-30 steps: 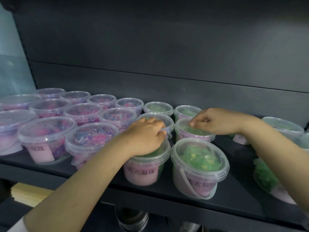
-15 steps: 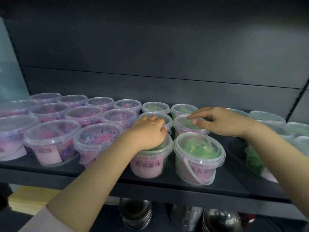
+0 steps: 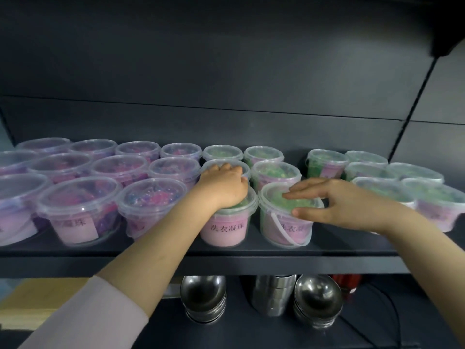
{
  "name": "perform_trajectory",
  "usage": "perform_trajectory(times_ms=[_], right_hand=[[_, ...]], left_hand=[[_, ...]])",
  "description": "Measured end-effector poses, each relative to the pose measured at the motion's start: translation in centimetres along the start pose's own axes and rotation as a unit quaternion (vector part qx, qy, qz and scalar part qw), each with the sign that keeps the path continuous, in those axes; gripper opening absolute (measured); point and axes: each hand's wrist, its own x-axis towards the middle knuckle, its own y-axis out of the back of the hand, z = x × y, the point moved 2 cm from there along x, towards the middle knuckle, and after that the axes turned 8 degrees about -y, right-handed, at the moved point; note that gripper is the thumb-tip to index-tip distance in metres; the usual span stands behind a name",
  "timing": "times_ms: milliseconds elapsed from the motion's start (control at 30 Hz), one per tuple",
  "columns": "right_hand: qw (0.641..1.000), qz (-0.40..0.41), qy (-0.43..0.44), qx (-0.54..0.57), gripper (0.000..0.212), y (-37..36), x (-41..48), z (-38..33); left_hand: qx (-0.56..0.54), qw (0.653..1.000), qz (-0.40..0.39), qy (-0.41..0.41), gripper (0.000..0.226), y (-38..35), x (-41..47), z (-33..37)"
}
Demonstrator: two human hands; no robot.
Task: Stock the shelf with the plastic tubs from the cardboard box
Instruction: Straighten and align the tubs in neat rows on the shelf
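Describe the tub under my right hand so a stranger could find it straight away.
On the dark shelf, pink-filled tubs on the left give way to green-filled ones. In the front row, take the second green tub. Unlike the first green tub beside it, its handle hangs down across the label.

The tubs [image 3: 83, 212] are showing clear plastic walls, smooth and faintly frosted, and their lids [image 3: 153, 195] are catching soft glints. A thin, translucent plastic handle [image 3: 286, 233] is hanging on one of them. The pink labels [image 3: 222, 229] are looking like matt paper. The shelf [image 3: 201, 263] and the back panel [image 3: 226, 71] are looking like dark, smooth, matt painted metal. Below, the bowls [image 3: 203, 295] and a stack of cups [image 3: 274, 293] are gleaming like polished steel. The sleeve [image 3: 88, 321] is looking like soft, matt cloth.
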Motion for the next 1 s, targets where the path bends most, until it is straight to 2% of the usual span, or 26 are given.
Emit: perform_trajectory(times_ms=[200,267,367,433,500,700,867,1000], right_hand=[[0.999,-0.021,-0.026,0.042,0.041,-0.2,0.1,0.2],[0.998,-0.032,-0.032,0.042,0.041,0.0,0.2,0.0],[0.997,-0.035,-0.044,0.045,0.042,0.0,-0.1,-0.5],[0.996,-0.006,-0.048,0.075,0.042,0.0,-0.7,-0.8],[0.992,0.031,-0.05,0.108,0.041,0.2,-1.6,-1.0],[0.988,0.133,-0.075,0.011,0.044,3.2,-4.9,1.4],[0.985,0.147,-0.093,0.009,0.04,4.9,-7.1,4.9],[0.982,0.162,-0.091,-0.016,0.047,5.8,-7.6,8.1]], left_hand=[[-0.011,1.0,0.002,0.011,0.048,-0.3,0.0,0.0],[-0.025,0.998,0.054,0.004,0.046,0.0,-0.2,0.1],[-0.054,0.981,0.182,-0.04,0.043,0.6,-1.0,0.5],[-0.066,0.962,0.257,-0.07,0.039,1.2,-1.9,0.8],[-0.064,0.948,0.294,-0.098,0.035,1.9,-2.7,0.9],[-0.047,0.934,0.317,-0.157,0.035,4.1,-3.8,3.5],[-0.051,0.93,0.301,-0.205,0.04,3.4,-4.6,8.1],[-0.029,0.935,0.288,-0.205,0.048,1.3,-4.7,10.8]])
